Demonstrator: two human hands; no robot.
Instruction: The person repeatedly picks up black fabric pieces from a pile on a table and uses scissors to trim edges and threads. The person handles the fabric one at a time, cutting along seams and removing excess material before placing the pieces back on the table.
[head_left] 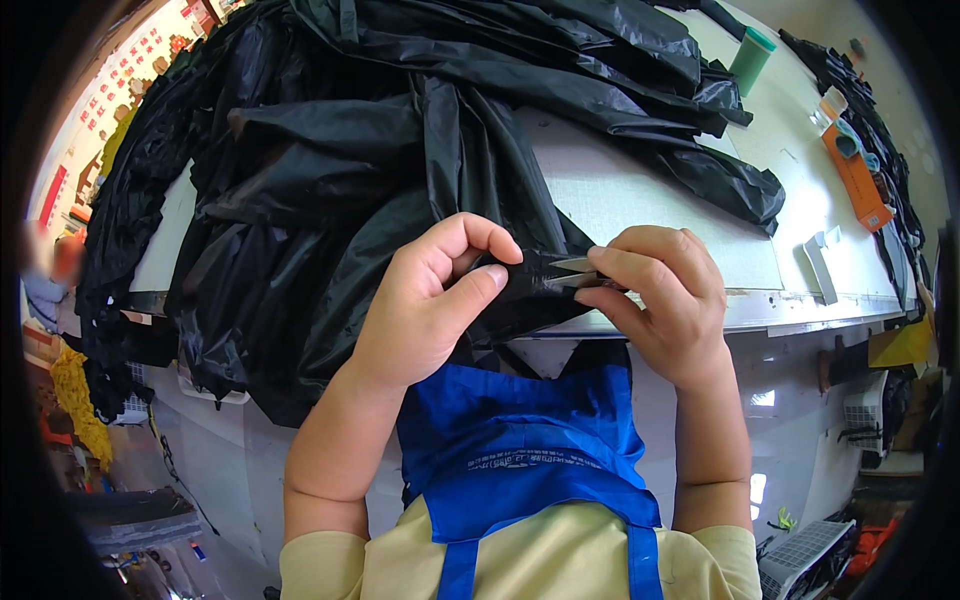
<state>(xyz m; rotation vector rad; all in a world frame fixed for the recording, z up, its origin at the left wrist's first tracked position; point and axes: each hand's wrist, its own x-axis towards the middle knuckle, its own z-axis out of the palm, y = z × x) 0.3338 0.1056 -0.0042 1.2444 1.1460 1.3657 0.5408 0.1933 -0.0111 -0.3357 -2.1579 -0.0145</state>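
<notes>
A large heap of shiny black fabric (pixel 340 170) spreads over the table and hangs down its front edge. With thumb and fingers curled, my left hand (pixel 425 305) pinches an edge of this fabric near the table's front. My right hand (pixel 665 290) grips a small pair of metal thread snips (pixel 570 273) between thumb and fingers. Their blades point left and lie at the pinched fabric, slightly apart. The handle of the snips is mostly hidden by my right fingers.
The pale table (pixel 600 185) carries a green cylindrical container (pixel 752 62), an orange box (pixel 856 178) and a folded white piece (pixel 822 266) at the right. More dark garments (pixel 125 230) hang at the far left. White baskets (pixel 805 555) stand on the floor, lower right.
</notes>
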